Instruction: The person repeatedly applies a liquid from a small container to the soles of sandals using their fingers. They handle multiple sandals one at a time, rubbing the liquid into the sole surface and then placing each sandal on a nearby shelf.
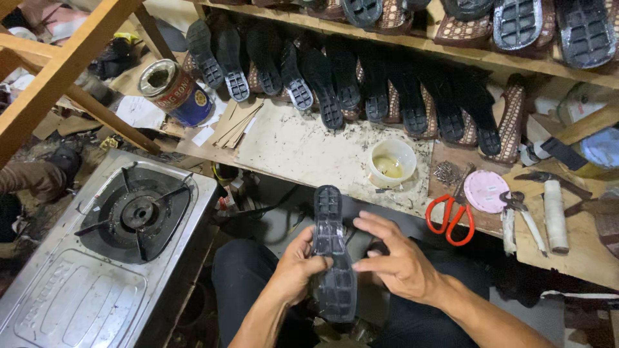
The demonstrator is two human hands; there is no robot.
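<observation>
Black sole (334, 258) in left hand (295, 267)

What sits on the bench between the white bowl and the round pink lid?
In the head view, a small heap of metal tacks lies between the white bowl and the pink lid.

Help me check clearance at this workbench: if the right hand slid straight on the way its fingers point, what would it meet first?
Probably the black shoe sole: the right hand points left, fingertips right beside it. The left hand grips its far side.
</observation>
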